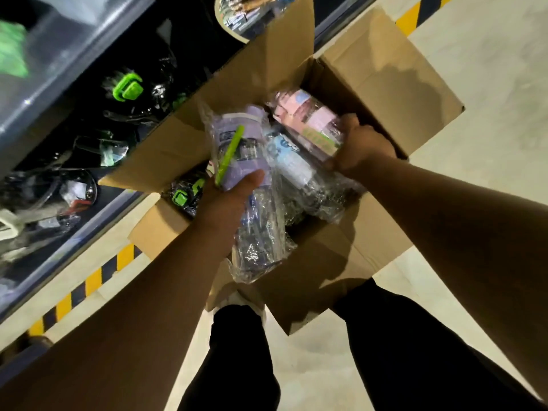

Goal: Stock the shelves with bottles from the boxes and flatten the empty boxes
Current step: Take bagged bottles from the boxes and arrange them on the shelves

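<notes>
Bottles: several plastic-wrapped ones lie in and over an open cardboard box (370, 84) on the floor, just beside the shelf.
Left hand (228, 200): closed around the purple bottle (243, 143), thumb across its lower label; palm faces up.
Purple bottle: wrapped in clear film, tilted, with a green strip (228, 155) running along its side; its lower wrapped end hangs down past the wrist, over the box's near edge.
Right hand (360, 146): gripping the end of the pink bottle (311, 123), fingers curled over it.
Pink bottle: lies slanted over the right half of the box, in clear film, with a pink and green label.
Blue bottle (292, 161): between the two held ones, lower in the box, touching both wraps; neither hand holds it.
Black bottle (186, 194): at the box's left corner, with a green clasp, partly hidden by the left wrist.
Box: all flaps open; the far flap leans against the shelf edge, the near flap hangs toward the person's legs (385, 351).
Shelf (74, 63): left of the box, dark inside, holding more wrapped black bottles with green clasps.
Floor (489, 54): pale, with a yellow-and-black striped line (89, 283) along the shelf base.
</notes>
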`<state>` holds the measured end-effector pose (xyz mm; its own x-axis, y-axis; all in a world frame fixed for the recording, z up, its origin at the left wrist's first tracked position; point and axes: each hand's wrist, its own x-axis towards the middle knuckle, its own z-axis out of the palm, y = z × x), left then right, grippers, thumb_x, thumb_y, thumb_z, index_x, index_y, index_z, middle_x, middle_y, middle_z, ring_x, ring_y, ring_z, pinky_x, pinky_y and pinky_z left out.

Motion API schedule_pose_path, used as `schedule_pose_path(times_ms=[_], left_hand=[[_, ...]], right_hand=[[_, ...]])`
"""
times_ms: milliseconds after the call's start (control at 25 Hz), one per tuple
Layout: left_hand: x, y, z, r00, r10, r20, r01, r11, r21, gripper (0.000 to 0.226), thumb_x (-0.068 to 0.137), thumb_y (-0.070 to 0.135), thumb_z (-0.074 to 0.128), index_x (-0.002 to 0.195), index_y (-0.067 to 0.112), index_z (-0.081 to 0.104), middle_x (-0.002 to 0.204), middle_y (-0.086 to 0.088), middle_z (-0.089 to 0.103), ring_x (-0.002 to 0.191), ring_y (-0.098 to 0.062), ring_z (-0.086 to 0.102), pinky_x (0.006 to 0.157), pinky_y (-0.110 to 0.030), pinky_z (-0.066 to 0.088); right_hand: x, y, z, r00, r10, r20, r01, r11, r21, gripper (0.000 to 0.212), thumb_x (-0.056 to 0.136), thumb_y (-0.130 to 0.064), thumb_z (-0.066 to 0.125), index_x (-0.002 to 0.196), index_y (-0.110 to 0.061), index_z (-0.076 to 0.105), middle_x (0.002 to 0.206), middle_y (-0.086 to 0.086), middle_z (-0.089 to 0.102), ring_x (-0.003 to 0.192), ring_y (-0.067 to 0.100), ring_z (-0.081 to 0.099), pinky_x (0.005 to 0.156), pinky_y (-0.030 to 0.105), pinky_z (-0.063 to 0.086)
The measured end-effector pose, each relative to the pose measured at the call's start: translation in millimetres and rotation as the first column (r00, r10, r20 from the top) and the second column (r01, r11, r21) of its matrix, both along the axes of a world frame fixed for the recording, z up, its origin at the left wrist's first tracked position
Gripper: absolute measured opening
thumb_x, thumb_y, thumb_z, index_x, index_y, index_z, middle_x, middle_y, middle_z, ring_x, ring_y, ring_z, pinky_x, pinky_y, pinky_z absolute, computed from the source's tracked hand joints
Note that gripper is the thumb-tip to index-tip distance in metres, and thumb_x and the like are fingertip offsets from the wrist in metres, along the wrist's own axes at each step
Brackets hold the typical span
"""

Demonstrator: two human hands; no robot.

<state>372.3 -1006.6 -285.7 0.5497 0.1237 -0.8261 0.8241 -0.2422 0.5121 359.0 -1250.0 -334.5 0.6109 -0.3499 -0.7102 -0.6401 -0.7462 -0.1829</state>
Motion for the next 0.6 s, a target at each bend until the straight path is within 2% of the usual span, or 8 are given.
schedule_pose_path(times_ms=[80, 200, 280, 400, 440, 520, 560, 600], left_hand=[[1.9, 5.7, 14.3, 0.999, -0.031, -0.014, 0.03, 0.999, -0.014, 0.11, 0.032, 0.069, 0.089, 0.126, 0.02, 0.061, 0.119, 0.001, 0.069, 0.106, -0.028, 0.067, 0.094, -0.056, 0.053], [3.4, 10.3, 55.6, 0.999, -0.05, -0.003, 0.05, 0.997, -0.06, 0.084, 0.047, 0.053, 0.093, 0.118, 0.021, 0.062, 0.112, 0.009, 0.069, 0.103, -0.019, 0.066, 0.095, -0.046, 0.054], [3.1, 12.8, 102.7, 0.998, -0.059, 0.008, 0.059, 0.993, -0.098, 0.091, 0.044, 0.056, 0.09, 0.122, 0.016, 0.065, 0.113, 0.0, 0.07, 0.095, -0.021, 0.068, 0.08, -0.039, 0.056], [-1.8, 27.4, 193.7, 0.995, -0.082, 0.054, 0.087, 0.991, -0.1, 0.084, 0.053, 0.061, 0.086, 0.114, 0.007, 0.067, 0.086, -0.005, 0.062, 0.065, -0.016, 0.058, 0.054, -0.023, 0.045], [-4.1, 32.4, 224.3, 0.997, -0.058, 0.055, 0.065, 0.987, -0.148, 0.087, 0.051, 0.061, 0.088, 0.116, 0.007, 0.067, 0.084, -0.005, 0.063, 0.064, -0.016, 0.059, 0.055, -0.024, 0.047], [-7.4, 45.6, 292.5, 0.997, 0.0, 0.077, 0.021, 0.965, -0.263, 0.103, 0.04, 0.063, 0.092, 0.125, 0.011, 0.064, 0.105, -0.009, 0.071, 0.09, -0.027, 0.069, 0.075, -0.04, 0.059], [-10.6, 53.8, 327.4, 0.996, 0.005, 0.088, 0.022, 0.951, -0.308, 0.105, 0.039, 0.061, 0.093, 0.127, 0.013, 0.064, 0.117, -0.009, 0.069, 0.104, -0.03, 0.067, 0.086, -0.046, 0.057], [-14.6, 61.5, 362.5, 0.994, 0.007, 0.111, 0.032, 0.939, -0.343, 0.101, 0.041, 0.057, 0.093, 0.128, 0.014, 0.064, 0.12, -0.006, 0.068, 0.109, -0.029, 0.064, 0.09, -0.044, 0.055]], right_hand=[[-6.6, 8.5, 25.6, 0.993, -0.093, 0.068, 0.09, 0.995, 0.039, 0.09, 0.073, -0.049, 0.079, 0.143, -0.022, 0.03, 0.127, 0.012, 0.056, 0.114, 0.035, 0.056, 0.092, 0.039, 0.046], [-26.3, 29.3, 76.8, 0.91, -0.403, 0.1, 0.357, 0.882, 0.306, 0.09, 0.075, -0.046, 0.08, 0.145, -0.02, 0.032, 0.121, 0.0, 0.053, 0.108, 0.021, 0.054, 0.092, 0.032, 0.044], [-48.5, 48.5, 129.6, 0.819, -0.57, 0.075, 0.467, 0.735, 0.492, 0.089, 0.069, -0.045, 0.085, 0.141, -0.021, 0.039, 0.12, -0.006, 0.058, 0.106, 0.016, 0.059, 0.093, 0.033, 0.05], [-82.6, 78.8, 234.9, 0.68, -0.732, 0.04, 0.536, 0.534, 0.653, 0.082, 0.067, -0.032, 0.088, 0.136, -0.016, 0.048, 0.119, 0.003, 0.067, 0.101, 0.019, 0.069, 0.083, 0.034, 0.059], [-91.6, 87.2, 273.6, 0.667, -0.743, 0.062, 0.52, 0.523, 0.675, 0.076, 0.068, -0.03, 0.086, 0.133, -0.014, 0.052, 0.114, 0.003, 0.069, 0.096, 0.017, 0.07, 0.078, 0.032, 0.058], [-106.3, 103.7, 354.6, 0.649, -0.747, 0.145, 0.484, 0.553, 0.678, 0.064, 0.069, -0.029, 0.083, 0.125, -0.015, 0.056, 0.101, -0.005, 0.07, 0.084, 0.009, 0.068, 0.071, 0.025, 0.051], [-113.5, 111.5, 391.6, 0.642, -0.748, 0.171, 0.463, 0.555, 0.691, 0.061, 0.068, -0.029, 0.083, 0.122, -0.016, 0.058, 0.096, -0.008, 0.069, 0.082, 0.006, 0.067, 0.071, 0.023, 0.049], [-120.8, 119.2, 426.4, 0.644, -0.738, 0.2, 0.426, 0.564, 0.708, 0.059, 0.067, -0.027, 0.083, 0.121, -0.017, 0.059, 0.096, -0.007, 0.071, 0.084, 0.008, 0.068, 0.074, 0.025, 0.049]])
